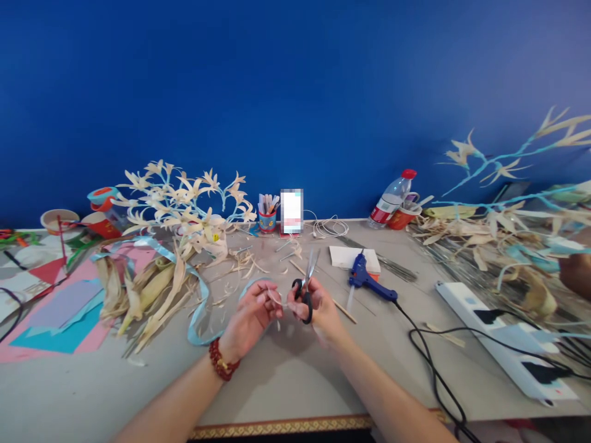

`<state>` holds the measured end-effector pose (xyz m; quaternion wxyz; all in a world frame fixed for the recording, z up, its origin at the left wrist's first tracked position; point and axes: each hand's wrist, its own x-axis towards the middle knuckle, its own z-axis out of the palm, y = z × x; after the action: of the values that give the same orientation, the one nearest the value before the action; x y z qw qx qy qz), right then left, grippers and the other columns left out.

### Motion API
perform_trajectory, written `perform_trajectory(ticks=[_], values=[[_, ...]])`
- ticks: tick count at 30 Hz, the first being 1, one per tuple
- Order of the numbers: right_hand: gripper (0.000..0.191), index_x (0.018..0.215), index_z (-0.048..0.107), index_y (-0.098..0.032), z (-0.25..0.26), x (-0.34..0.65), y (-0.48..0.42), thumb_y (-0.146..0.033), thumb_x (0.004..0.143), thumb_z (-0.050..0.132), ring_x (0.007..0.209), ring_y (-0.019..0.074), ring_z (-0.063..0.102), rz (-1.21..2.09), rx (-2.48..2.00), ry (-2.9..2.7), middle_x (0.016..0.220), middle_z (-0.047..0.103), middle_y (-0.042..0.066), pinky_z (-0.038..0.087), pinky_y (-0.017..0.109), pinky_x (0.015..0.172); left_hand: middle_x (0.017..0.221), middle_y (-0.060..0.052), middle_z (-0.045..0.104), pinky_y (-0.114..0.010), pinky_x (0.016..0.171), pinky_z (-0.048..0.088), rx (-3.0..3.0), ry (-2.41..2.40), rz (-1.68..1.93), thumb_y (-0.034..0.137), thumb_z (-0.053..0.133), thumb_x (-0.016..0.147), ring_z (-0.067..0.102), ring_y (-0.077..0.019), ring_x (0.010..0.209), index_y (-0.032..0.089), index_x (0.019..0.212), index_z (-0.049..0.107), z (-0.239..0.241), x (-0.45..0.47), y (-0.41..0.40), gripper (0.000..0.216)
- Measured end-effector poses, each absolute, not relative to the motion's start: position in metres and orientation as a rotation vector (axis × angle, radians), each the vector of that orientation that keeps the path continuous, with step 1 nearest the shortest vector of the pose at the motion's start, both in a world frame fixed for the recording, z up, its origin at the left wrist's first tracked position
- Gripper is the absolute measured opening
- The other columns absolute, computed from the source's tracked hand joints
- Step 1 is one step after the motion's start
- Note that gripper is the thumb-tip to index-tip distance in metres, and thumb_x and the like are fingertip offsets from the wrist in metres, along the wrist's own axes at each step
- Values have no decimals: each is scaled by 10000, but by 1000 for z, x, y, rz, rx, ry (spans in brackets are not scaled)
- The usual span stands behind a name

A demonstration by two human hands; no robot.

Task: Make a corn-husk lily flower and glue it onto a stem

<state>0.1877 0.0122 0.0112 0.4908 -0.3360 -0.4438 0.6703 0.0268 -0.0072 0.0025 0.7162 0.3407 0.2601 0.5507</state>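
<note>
- The right hand [319,307] is gripping a pair of black-handled scissors [306,285], fingers through the loops, with the blades pointing up and away from the person.
- The left hand [252,315] is closing its fingertips on a thin pale strip of corn husk [276,299], holding it just beside the scissor handles; a red bead bracelet [223,362] is sitting on that wrist.
- Both hands are hovering close together above the middle of the grey desk [295,375], near its front edge.
- A light blue ribbon [199,307] is curling across the desk just left of the left hand, running back toward a heap of corn husks [143,292].
- Behind the heap, a spray of husk flowers [184,200] is standing on blue-wrapped stems.
- A blue glue gun [367,280] is lying to the right of the scissors, its black cord [429,363] trailing toward the desk's front edge.
- A white power strip [503,338] is lying farther right, with plugs in it.
- A plastic bottle with a red cap [392,198] is leaning against the blue wall [295,92] at the back.
- Coloured paper sheets [60,320] are lying at the far left of the desk.
</note>
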Motion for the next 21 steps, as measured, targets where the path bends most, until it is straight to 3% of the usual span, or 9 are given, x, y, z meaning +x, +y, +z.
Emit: perform_trajectory(ticks=[4,11,21], values=[[376,808,461,-219,7,186,13,-307,631,780,546,93,459,1618,-827,-978,725,576,-24,368,206,480,815,-24,625,-265,739,468,755,652,1207,231,688,782,600,-122,733,175,903,622,-2,32,-9,149],[382,810,477,-209,5,182,13,-294,624,799,552,93,492,1641,-841,-948,726,585,-22,394,193,461,790,-1,598,-248,720,461,794,748,1300,230,670,796,576,-107,702,167,782,627,-1,36,-8,77],[470,800,437,-206,-6,183,11,-597,702,679,449,81,465,1845,-926,-1461,571,580,-39,295,178,395,909,-23,607,-263,748,458,742,807,1483,206,663,782,559,-110,736,159,728,628,11,22,-2,80]])
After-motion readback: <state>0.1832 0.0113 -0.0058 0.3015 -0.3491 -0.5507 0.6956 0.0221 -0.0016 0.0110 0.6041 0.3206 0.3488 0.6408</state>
